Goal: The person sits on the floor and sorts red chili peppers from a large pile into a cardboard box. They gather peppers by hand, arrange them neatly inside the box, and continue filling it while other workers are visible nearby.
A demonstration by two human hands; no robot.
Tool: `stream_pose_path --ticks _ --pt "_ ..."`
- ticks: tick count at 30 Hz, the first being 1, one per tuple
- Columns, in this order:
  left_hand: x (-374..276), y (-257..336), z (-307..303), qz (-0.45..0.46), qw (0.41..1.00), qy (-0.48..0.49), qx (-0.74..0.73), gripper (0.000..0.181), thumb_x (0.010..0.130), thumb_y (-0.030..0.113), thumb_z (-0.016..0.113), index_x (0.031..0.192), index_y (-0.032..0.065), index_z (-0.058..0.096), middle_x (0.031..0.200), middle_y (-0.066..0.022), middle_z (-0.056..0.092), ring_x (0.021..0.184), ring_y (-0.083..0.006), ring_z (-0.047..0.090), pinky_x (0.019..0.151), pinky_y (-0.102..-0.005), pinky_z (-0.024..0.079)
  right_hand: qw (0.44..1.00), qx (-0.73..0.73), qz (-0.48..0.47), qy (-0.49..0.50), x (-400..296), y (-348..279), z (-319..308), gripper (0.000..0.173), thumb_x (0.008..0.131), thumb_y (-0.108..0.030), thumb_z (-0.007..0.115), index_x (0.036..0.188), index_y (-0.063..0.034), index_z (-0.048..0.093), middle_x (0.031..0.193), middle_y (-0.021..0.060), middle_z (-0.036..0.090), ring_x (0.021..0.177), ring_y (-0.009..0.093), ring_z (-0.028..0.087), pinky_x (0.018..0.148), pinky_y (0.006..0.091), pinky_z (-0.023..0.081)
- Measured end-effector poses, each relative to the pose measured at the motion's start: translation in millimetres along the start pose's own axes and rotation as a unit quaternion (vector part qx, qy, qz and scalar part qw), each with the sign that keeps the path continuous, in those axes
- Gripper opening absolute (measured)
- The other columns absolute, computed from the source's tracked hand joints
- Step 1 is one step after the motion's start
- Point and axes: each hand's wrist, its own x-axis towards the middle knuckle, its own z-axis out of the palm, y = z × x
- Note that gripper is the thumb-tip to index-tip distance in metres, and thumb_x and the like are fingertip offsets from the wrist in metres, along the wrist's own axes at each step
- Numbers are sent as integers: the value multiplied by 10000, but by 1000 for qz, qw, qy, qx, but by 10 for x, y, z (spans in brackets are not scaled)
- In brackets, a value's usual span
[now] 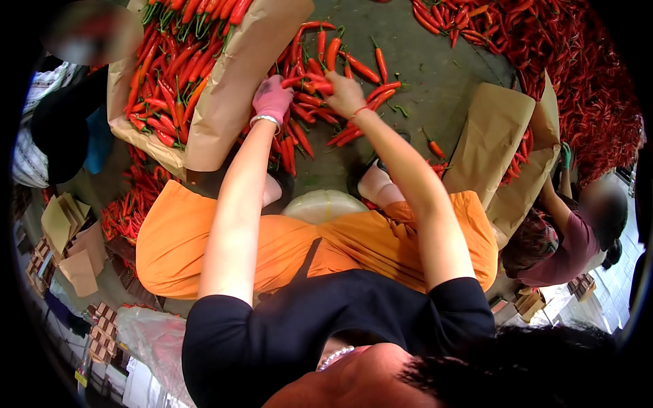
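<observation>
My left hand (274, 97), in a pink glove, is closed on red chili peppers beside a paper-lined box (219, 102). My bare right hand (347, 94) holds red chili peppers (320, 85) by their stem ends, and their tips point towards the glove. Loose chili peppers (303, 137) lie on the floor under and around both hands. Inside the box at my left, chili peppers (173, 66) are piled in layers, with green stems showing along the upper rows.
A large heap of red chili peppers (566, 61) fills the right side. Nearer stands another paper-lined box (490, 127). A co-worker (566, 239) crouches beside it at the right. At the left, more chili peppers (132, 209) lie near brown paper sheets (81, 255).
</observation>
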Motion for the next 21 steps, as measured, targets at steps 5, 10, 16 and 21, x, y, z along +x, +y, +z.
stream_pose_path --ticks 5,10,16,21 --pt "-37 -477 -142 -129 947 7 -293 316 785 216 739 1032 30 674 745 -109 685 642 -197 659 618 -349 516 983 -171 -37 -57 161 -149 661 301 785 -75 667 1067 -48 565 966 188 688 963 361 669 791 485 545" --pt "-431 -600 -569 -155 881 -41 -444 327 842 67 634 1160 23 572 718 3 577 528 -87 485 457 -244 406 968 -210 0 -135 281 66 85 327 770 -84 666 1083 -53 576 1043 178 681 969 376 668 782 478 547" --pt "-1108 -923 174 -206 848 -37 -488 78 852 40 604 924 28 630 679 5 572 523 -100 497 477 -268 401 932 -175 -282 -147 -486 -201 347 255 825 -109 591 1076 -119 641 1144 140 582 957 332 673 741 460 561" --pt "-918 -599 246 -139 846 -104 -505 113 859 37 599 958 -17 590 774 -43 633 680 -137 594 610 -277 472 925 -263 -211 -177 -598 65 499 235 854 -155 563 1074 -187 637 1163 101 527 981 310 643 798 423 541"
